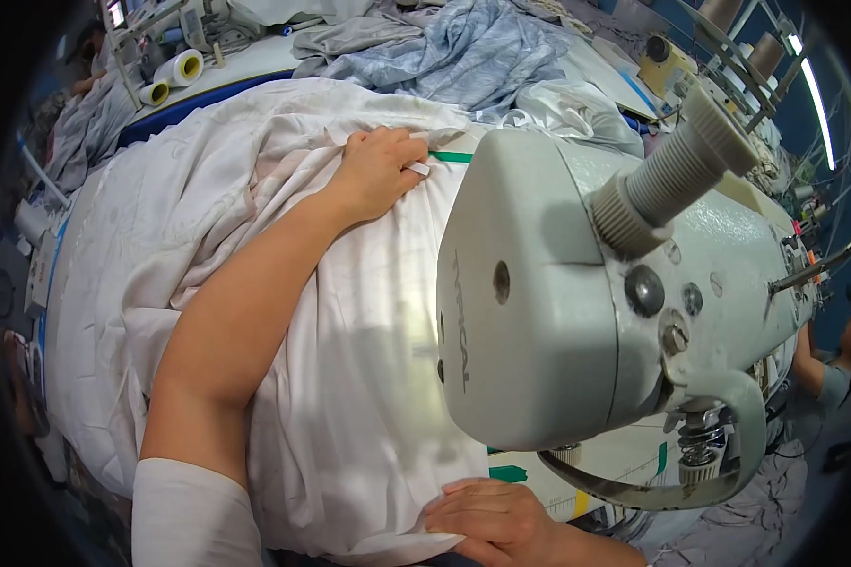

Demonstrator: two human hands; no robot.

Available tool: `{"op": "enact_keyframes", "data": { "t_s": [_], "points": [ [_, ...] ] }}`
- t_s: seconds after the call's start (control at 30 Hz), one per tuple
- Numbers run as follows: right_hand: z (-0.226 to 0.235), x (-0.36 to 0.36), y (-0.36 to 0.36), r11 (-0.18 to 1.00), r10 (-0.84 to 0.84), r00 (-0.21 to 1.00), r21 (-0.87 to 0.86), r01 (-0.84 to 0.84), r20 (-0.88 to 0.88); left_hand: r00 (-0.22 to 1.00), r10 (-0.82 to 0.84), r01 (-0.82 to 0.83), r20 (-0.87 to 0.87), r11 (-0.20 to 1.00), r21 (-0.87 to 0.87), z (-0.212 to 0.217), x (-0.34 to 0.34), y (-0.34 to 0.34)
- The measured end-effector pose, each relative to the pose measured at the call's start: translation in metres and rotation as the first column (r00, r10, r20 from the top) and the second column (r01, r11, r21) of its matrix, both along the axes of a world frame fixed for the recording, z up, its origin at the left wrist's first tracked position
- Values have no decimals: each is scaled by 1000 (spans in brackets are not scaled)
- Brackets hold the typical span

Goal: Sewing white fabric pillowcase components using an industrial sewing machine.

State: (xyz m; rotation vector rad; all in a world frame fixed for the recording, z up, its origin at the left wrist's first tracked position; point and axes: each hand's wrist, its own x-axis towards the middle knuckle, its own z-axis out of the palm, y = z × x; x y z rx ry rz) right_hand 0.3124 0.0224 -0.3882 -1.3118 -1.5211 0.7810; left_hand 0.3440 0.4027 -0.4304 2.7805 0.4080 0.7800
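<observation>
A large white cloth (350, 312) lies in folds over the table, left of the pale grey sewing machine head (529, 283). My left arm reaches across it. The left hand (383, 172) is closed on the cloth at its far part, fingers curled down, and a small white strip (418, 169) juts from between the fingers. Down at the near edge, my right hand (496, 520) grips the cloth's border, its thumb side partly hidden. The machine head hides the needle and the cloth beneath it.
Green tape (508, 473) marks the machine bed near my right hand. A curved metal lever (742, 454) hangs at the machine's front. Blue-grey cloth (473, 52) is heaped beyond. Thread cones (182, 68) stand far left. Another person (827, 364) is at the right.
</observation>
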Motion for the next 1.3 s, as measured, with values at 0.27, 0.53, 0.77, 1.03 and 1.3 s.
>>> {"op": "enact_keyframes", "data": {
  "t_s": [0.27, 0.53, 0.77, 1.03, 1.3],
  "points": [
    [3, -20, -2, 991, -70, 919, 129, 21, 387, 971, 227, -238, 70, 922, 304, 32, -50, -34],
    [2, -53, -16, 987, -83, 793, 161, -19, 603, 985, -111, 135, 132, 973, -189, 38, -345, -289],
    [18, -74, -24, 1000, -4, 748, 26, -18, 664, 841, 540, -407, 41, 679, -611, -89, -392, -337],
    [16, -83, -31, 995, -77, 707, 95, 14, 703, 912, 390, -358, -130, 600, -715, -61, -423, -307],
    [49, -109, -59, 966, -78, 732, 233, -112, 677, 851, -464, 418, -245, 882, -216, 142, -437, -407]
  ]
}}
